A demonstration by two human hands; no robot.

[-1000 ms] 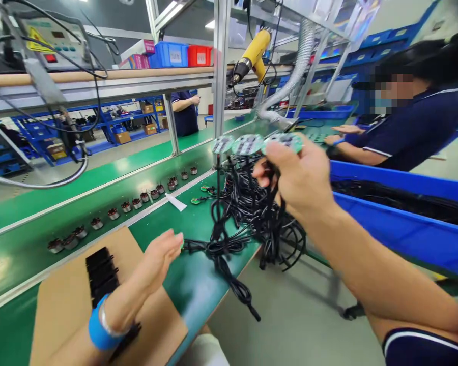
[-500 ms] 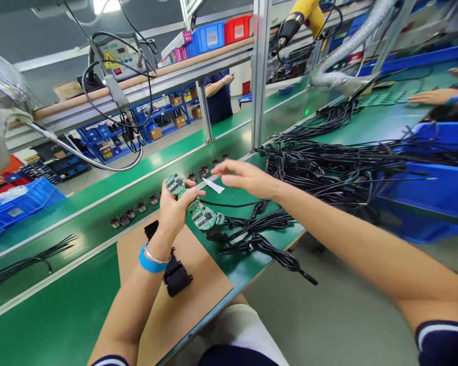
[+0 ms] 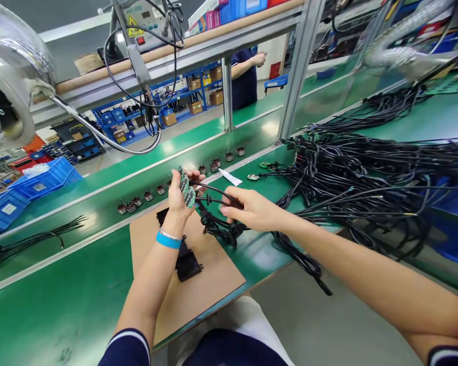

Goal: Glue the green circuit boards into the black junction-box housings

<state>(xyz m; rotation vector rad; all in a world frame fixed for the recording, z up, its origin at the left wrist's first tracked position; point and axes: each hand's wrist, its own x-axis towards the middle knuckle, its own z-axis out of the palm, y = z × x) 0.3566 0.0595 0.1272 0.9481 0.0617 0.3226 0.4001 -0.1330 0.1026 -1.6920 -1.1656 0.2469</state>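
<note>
My left hand (image 3: 180, 197), with a blue wristband, is raised above the bench and closed on a stack of round green circuit boards (image 3: 186, 186). Black cables (image 3: 213, 190) run from these boards to the right. My right hand (image 3: 248, 209) is closed on those cables, just right of the left hand. Below both hands a coiled bundle of black cable (image 3: 223, 231) rests on the green mat. A brown cardboard sheet (image 3: 206, 284) lies under my left forearm, with black plastic parts (image 3: 187, 264) on it.
A large tangle of black cables (image 3: 366, 178) covers the bench to the right. A row of small round parts (image 3: 145, 195) sits on the green conveyor (image 3: 99, 193). A metal post (image 3: 301, 66) stands behind. Blue bins (image 3: 26, 190) are at the left; a person stands far back.
The boards went from my right hand into my left hand, which lifted them. My right hand came down from open above the bench and closed on the cables. The view swung left.
</note>
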